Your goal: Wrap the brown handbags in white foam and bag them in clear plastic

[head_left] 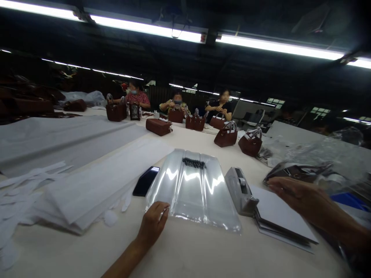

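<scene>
A stack of clear plastic bags lies flat on the table in front of me, bound at its far end by a dark clip. My left hand rests at the stack's near left corner, fingers curled and pinching the edge. My right hand reaches out flat over a pile of white cards, fingers stretched toward crumpled clear plastic; it grips nothing that I can see.
A grey tape dispenser stands between bags and cards. A black phone lies left of the bags, beside folded white tissue paper. Several brown handbags stand farther back, where three people sit working.
</scene>
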Tool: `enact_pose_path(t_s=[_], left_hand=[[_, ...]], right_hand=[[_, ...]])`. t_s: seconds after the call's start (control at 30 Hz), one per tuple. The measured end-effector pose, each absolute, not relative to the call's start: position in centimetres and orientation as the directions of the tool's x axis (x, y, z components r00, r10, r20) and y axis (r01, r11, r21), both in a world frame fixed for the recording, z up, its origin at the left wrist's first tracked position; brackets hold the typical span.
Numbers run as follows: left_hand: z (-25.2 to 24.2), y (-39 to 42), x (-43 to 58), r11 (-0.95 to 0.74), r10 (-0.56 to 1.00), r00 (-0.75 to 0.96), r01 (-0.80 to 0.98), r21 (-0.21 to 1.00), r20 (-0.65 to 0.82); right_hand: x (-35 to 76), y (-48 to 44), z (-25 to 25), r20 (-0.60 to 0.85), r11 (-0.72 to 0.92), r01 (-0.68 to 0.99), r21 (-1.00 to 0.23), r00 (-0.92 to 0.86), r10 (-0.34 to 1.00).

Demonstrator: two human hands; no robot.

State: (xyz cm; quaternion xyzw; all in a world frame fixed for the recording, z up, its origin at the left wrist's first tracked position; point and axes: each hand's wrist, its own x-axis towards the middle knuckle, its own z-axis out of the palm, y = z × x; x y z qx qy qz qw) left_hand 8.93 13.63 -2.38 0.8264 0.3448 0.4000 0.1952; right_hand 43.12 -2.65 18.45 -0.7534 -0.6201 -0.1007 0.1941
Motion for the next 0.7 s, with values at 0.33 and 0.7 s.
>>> enact_pose_path(t_s=[0.33,0.7], left_hand=[[-1.5,23.1,28.3,-0.796,0.585,0.766,0.481,0.367,0.265],[-8.5,24.5,33.0,-0.896,0.444,0.874,0.436,0.087,0.199]], right_hand=[[46.5,14.1,11.1,0.136,0.015,0.956,-0.292,0.026,0.990],[59.9,21.5,11.7,0.116,-0.202,0.907,-0.369,0.260,0.958]])
